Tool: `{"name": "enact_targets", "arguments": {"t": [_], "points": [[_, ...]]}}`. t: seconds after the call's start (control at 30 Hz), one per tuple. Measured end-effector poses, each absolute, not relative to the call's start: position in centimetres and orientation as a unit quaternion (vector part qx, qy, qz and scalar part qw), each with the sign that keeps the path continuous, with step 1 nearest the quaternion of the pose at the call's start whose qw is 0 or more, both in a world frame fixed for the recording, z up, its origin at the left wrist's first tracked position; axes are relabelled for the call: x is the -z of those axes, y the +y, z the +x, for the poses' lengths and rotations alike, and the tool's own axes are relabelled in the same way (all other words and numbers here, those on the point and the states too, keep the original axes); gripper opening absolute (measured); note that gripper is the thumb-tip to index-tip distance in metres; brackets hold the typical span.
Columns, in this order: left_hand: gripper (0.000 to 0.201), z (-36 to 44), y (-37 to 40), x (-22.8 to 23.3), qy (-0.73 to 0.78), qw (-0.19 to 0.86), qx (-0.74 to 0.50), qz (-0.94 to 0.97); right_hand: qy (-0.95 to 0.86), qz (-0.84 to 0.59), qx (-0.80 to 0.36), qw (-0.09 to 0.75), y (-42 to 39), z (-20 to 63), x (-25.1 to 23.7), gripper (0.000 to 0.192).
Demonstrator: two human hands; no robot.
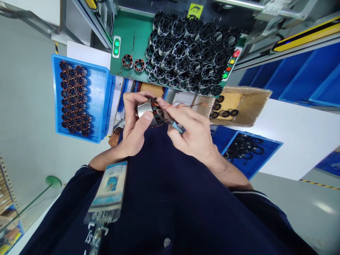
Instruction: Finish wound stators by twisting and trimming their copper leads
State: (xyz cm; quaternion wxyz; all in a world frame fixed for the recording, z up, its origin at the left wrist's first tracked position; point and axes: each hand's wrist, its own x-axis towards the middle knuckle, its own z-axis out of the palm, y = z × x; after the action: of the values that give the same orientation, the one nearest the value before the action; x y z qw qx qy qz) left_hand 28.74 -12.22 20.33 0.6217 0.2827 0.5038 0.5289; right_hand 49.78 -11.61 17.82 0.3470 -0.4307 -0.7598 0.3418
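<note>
My left hand (132, 132) is closed around a motor stator (145, 108), a silvery ring with black end pieces, held tilted in front of my chest. My right hand (195, 132) grips a small hand tool with a blue-grey handle (175, 125). Its tip points at the stator's right end, but the kind of tool is partly hidden by my fingers. Thin reddish copper wires (180, 102) stretch rightward from the stator above my right fingers. My right fingertips are close against the stator's black end.
A green worktop (124, 28) ahead carries many black-ended stators (182, 49) and two copper-wound ones (128, 61). Left stands a blue tray (97, 99) of wound stators. At right are a carton (245, 106) holding some black-ended pieces and a blue bin (265, 156) of black parts.
</note>
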Motion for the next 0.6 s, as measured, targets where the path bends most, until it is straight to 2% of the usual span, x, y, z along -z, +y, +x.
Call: {"name": "enact_targets", "arguments": {"t": [0.13, 0.23, 0.3, 0.4, 0.47, 0.6], "points": [[0.034, 28.0, -12.7, -17.7, 0.495, 0.595, -0.541, 0.329, -0.755, -0.450, -0.352, 0.322, -11.5, 49.6, -16.5, 0.072], [0.053, 27.2, -12.6, -13.2, 0.477, 0.589, -0.556, 0.341, -0.743, -0.461, -0.387, 0.293, -10.7, 49.2, -13.9, 0.070], [0.057, 27.1, -12.0, -9.5, 0.519, 0.594, -0.538, 0.296, -0.728, -0.472, -0.432, 0.247, -9.5, 48.6, -11.0, 0.069], [0.041, 27.5, -10.2, -4.5, 0.633, 0.602, -0.465, 0.143, -0.686, -0.493, -0.519, 0.129, -7.4, 47.3, -5.3, 0.056], [0.035, 27.8, -8.9, -1.7, 0.688, 0.592, -0.416, 0.053, -0.668, -0.500, -0.545, 0.082, -6.1, 46.3, -1.5, 0.044], [0.047, 27.7, -7.2, 2.4, 0.724, 0.583, -0.368, -0.022, -0.644, -0.510, -0.569, 0.036, -4.7, 45.0, 3.9, 0.030]]}}
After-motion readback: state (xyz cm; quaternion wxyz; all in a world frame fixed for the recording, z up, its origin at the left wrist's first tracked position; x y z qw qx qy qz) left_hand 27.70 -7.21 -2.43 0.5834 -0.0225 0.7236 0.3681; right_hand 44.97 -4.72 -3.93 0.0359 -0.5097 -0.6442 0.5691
